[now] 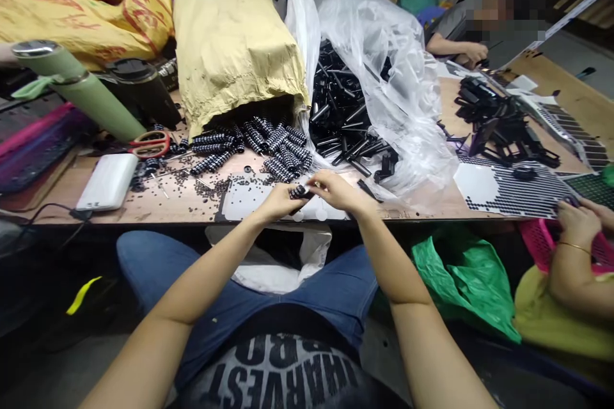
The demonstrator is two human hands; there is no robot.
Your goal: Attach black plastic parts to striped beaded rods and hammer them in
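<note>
While your left hand (281,201) pinched a black ringed piece (298,192), your right hand (336,190) met its end, grip unclear, striped rods (283,152) heaped beyond, black tubes (361,168) beside them.

Sack (235,38) left of plastic bag (403,70), on table (153,209)

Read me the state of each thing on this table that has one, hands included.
Left hand: closed on a small black piece
Right hand: fingertips at that piece, grip unclear
Yellow sack: open, striped rolls spilling out
Clear bag: open, black tubes exposed
Green bottle: lid on
Dark tumbler: lid on
Scissors: lying down, blades unclear
White box: lying flat
</note>
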